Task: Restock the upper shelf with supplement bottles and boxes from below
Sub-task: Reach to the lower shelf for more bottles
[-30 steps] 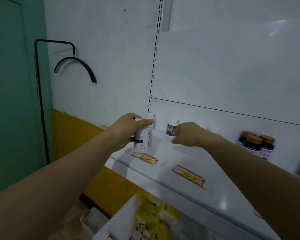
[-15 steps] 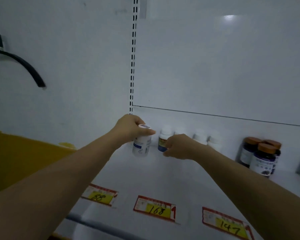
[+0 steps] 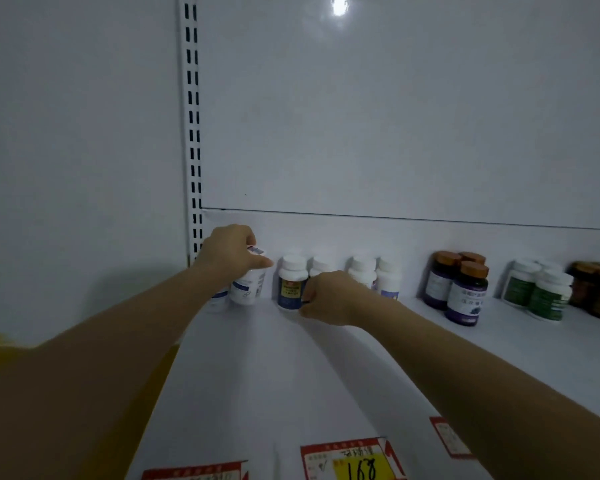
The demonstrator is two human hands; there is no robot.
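The left hand [image 3: 232, 254] is gripping a white bottle [image 3: 248, 289] from above by its cap, holding it tilted at the back-left corner of the upper shelf [image 3: 291, 375], just beside the slotted upright [image 3: 192, 133]. The right hand [image 3: 329, 299] is curling its fingers round the lower side of a blue-labelled bottle [image 3: 291, 285], which is standing upright against the back wall. More white-capped bottles [image 3: 362, 271] are lining that wall to the right, followed by brown-capped purple bottles [image 3: 466, 296]. Bare shelf is stretching from the bottles to the front edge, where a price tag [image 3: 354, 459] is sitting.
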